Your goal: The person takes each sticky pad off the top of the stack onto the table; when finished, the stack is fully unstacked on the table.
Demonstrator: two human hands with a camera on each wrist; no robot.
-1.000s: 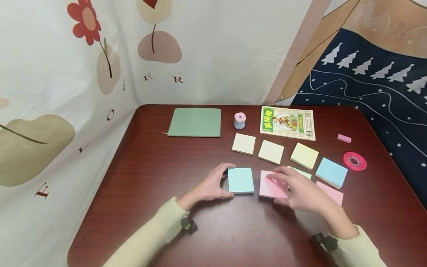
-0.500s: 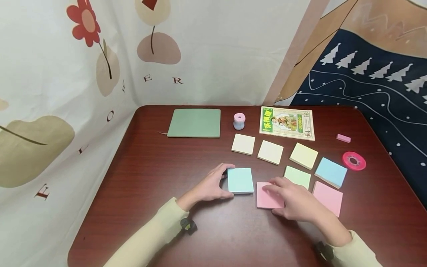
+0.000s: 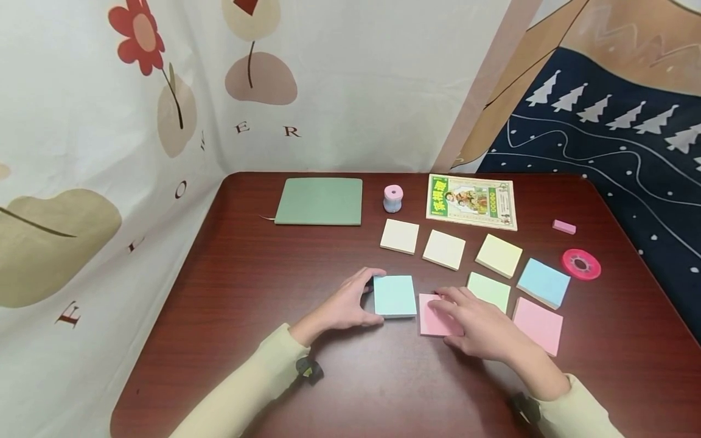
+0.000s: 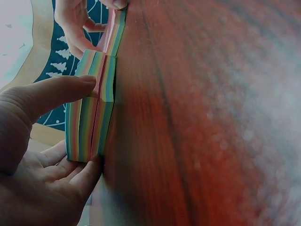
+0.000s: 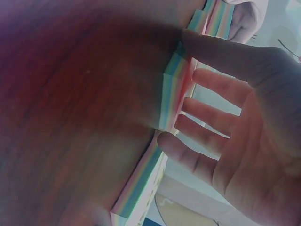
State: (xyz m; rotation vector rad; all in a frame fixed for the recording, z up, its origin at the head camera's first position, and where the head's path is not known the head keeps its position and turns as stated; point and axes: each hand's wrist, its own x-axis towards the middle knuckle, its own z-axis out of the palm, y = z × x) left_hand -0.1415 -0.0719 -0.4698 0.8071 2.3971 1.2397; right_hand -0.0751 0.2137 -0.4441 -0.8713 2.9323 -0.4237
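Note:
My left hand (image 3: 350, 304) grips a stack of sticky note pads (image 3: 395, 296) with a pale teal top, thumb on the near side and fingers on the far side. In the left wrist view the stack (image 4: 87, 129) shows striped edges of several colours, with seams between pads. Just right of it, my right hand (image 3: 482, 324) holds a pink-topped sticky note pad (image 3: 432, 322). In the right wrist view the thumb is at one edge of this pad (image 5: 170, 94), and fingertips (image 5: 186, 103) rest along its top. A narrow gap separates pad and stack in the head view.
Around the right hand lie more sticky note pads: pale green (image 3: 489, 291), pink (image 3: 538, 325), blue (image 3: 543, 283), yellow (image 3: 499, 255) and two cream ones. Behind are a green notebook (image 3: 319, 201), a pink-and-blue spool (image 3: 392, 198), a booklet (image 3: 471, 201), a pink block (image 3: 564, 226) and a pink-red ring (image 3: 581, 264).
My right hand has brought the pink pad down and toward me, then slightly left, closer beside the teal-topped stack. The left hand and its stack have stayed in place.

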